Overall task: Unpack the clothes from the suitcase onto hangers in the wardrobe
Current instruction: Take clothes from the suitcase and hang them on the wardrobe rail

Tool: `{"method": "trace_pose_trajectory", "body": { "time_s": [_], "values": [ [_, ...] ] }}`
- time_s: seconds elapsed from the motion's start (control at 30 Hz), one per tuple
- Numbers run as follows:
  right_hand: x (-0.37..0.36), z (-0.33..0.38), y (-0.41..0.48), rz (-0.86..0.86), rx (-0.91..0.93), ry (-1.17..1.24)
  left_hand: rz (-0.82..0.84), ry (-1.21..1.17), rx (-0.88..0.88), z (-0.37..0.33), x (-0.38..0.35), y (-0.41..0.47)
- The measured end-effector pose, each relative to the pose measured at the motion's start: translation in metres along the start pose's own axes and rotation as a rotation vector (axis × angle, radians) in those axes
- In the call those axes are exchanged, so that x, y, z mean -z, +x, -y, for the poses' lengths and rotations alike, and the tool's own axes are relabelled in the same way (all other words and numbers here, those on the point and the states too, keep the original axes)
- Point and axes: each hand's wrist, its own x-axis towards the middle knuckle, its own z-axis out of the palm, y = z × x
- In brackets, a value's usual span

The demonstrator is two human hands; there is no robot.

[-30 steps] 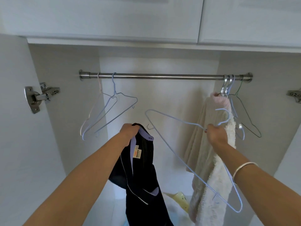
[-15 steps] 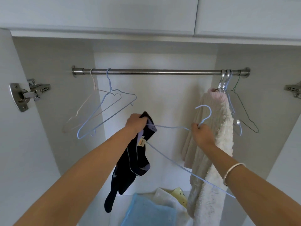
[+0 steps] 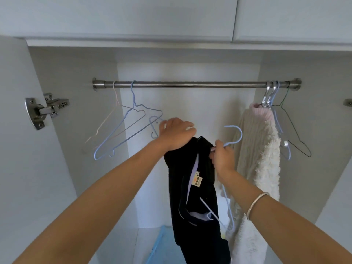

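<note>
Wardrobe (image 3: 76, 88): white matte panels and a round brushed-metal rail (image 3: 190, 85) across the top.

Left hand (image 3: 176, 134): knuckles up, fingers curled over the top edge of the dark garment (image 3: 192, 189), bunching the cloth in its grip. Garment is black or deep navy, smooth and limp, with pale lilac trim along an inner edge and a small orange-and-white sewn label (image 3: 197, 181). It hangs in a long narrow fold below both hands, in front of the back panel, not on the rail.

Right hand (image 3: 222, 159): fingers closed on the neck of a pale blue wire hanger (image 3: 241, 134), just under its open curved hook. Thin coated wire; one corner shows through the garment lower down. A blue wire loop sticks out just left of the left hand; cannot tell if it is this hanger's other end. Plain silver bangle (image 3: 257, 204) on the right wrist.

Rail, left end: two empty wire hangers, one pinkish (image 3: 115, 96), one blue (image 3: 132, 92), both tilted. Rail, right end: shaggy cream garment (image 3: 264, 168) with a pink ribbed collar, beside it a dark thin-wire hanger (image 3: 294, 128).

Steel door hinge (image 3: 44, 111) on the left panel. Light blue item (image 3: 162, 244) on the wardrobe floor, mostly hidden.
</note>
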Motion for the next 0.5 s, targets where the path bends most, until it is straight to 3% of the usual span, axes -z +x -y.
{"method": "trace_pose_trajectory", "body": {
  "time_s": [0.1, 0.23, 0.4, 0.5],
  "values": [
    [0.01, 0.0, 0.004, -0.012, 0.022, 0.015, 0.074, 0.252, -0.014, 0.029, 0.004, 0.002],
    [0.012, 0.003, 0.007, -0.02, 0.063, -0.017, 0.079, 0.375, -0.131, 0.034, -0.004, 0.0],
    [0.004, 0.018, 0.0, 0.141, 0.124, 0.017, 0.142, 0.181, -0.381, 0.003, -0.019, -0.002],
    [0.008, 0.023, 0.002, 0.325, 0.094, 0.062, 0.169, 0.087, -0.335, 0.003, -0.017, -0.001]
  ]
}}
